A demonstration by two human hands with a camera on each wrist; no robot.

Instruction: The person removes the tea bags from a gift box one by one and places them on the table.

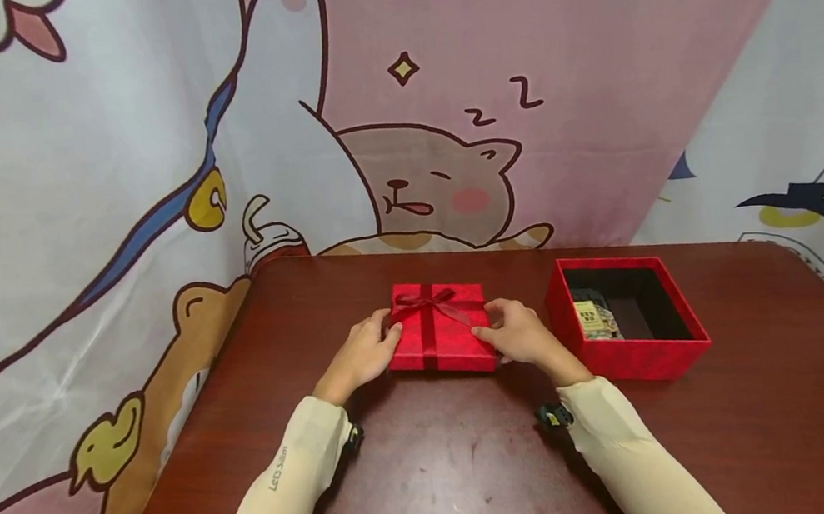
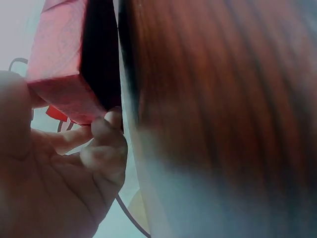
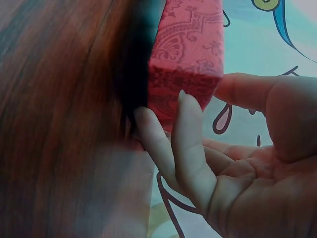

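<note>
A red gift box lid (image 1: 445, 341) with a dark red ribbon and bow is between my two hands above the table. My left hand (image 1: 364, 350) grips its left side, thumb on the top edge and fingers at the side and lower rim. On the opposite side my right hand (image 1: 519, 331) holds it the same way. Both wrist views show the patterned red side of the lid (image 2: 59, 91) and its dark underside, a little off the wood. To the right stands the open red box (image 1: 641, 358), black inside.
Inside the box's left part lie a dark item and a small cream-yellow printed packet (image 1: 590, 318). The brown wooden table (image 1: 435, 472) reaches back to a cartoon-printed curtain (image 1: 545, 17), which also hangs along the left side.
</note>
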